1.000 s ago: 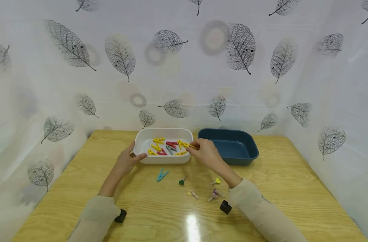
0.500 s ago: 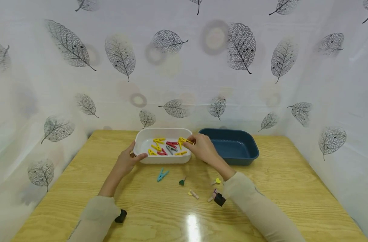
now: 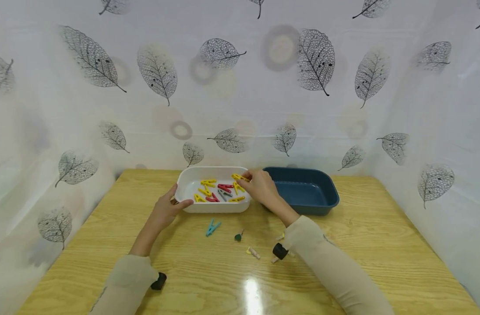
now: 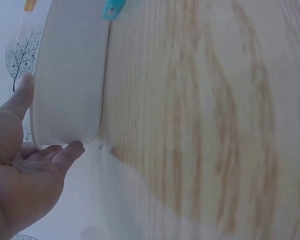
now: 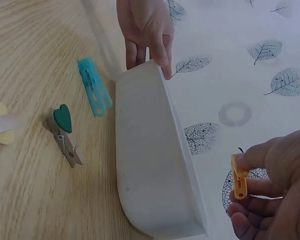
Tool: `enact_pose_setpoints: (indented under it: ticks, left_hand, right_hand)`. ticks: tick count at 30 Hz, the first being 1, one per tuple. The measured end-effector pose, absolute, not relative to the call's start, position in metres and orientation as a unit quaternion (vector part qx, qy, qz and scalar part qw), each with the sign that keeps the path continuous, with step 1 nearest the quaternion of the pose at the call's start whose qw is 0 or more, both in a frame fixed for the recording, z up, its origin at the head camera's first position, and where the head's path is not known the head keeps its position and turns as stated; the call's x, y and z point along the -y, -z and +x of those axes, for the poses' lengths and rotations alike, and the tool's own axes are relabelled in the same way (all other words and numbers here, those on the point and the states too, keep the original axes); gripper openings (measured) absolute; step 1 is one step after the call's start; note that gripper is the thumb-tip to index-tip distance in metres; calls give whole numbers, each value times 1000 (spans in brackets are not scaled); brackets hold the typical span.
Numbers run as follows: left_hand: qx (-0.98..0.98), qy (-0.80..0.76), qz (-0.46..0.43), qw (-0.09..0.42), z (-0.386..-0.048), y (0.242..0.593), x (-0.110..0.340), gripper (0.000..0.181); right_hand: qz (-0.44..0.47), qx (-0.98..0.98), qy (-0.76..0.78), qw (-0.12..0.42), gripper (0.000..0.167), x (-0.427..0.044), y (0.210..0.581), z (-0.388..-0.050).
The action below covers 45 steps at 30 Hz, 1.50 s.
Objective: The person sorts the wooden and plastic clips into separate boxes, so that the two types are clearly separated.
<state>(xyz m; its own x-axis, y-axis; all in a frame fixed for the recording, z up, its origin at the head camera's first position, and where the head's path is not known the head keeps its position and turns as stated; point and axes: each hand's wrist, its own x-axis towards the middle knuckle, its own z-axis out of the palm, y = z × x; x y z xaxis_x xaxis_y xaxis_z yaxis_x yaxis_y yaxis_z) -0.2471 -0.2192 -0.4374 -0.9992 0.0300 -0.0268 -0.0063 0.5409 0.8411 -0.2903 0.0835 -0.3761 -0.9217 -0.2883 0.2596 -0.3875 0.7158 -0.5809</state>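
My left hand (image 3: 166, 209) holds the left end of a white plastic tub (image 3: 216, 209), thumb over the rim and fingers on the end wall. Between thumb and fingers of my right hand (image 3: 261, 187) is a yellow clothespin (image 5: 239, 181), held above the tub's right end. Inside the tub lie several yellow clothespins (image 3: 206, 191), two red ones (image 3: 225, 188) and a grey one (image 3: 224, 194). On the table in front rests a turquoise clothespin (image 3: 212, 227), also visible in the right wrist view beside the tub.
A dark blue tub (image 3: 303, 204) stands right of the white one. Nearer on the wooden table (image 3: 208, 280) lie small wooden clothespins, one with a green heart (image 5: 62, 119) and one with a yellow piece (image 3: 254, 253). My right sleeve partly covers others. A leaf-print curtain (image 3: 240, 109) surrounds the table.
My right hand has moved a little up and left with the yellow clothespin, from the white tub's right rim to over its inside. The left hand keeps its hold.
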Motion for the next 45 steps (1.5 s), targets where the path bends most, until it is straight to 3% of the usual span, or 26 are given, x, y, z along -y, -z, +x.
enact_pose_setpoints:
  ticks: [45]
  left_hand:
    - [-872, -490, 12, 3, -246, 435, 217, 91]
  right_hand:
    - [104, 945, -294, 95, 25, -68, 378, -339]
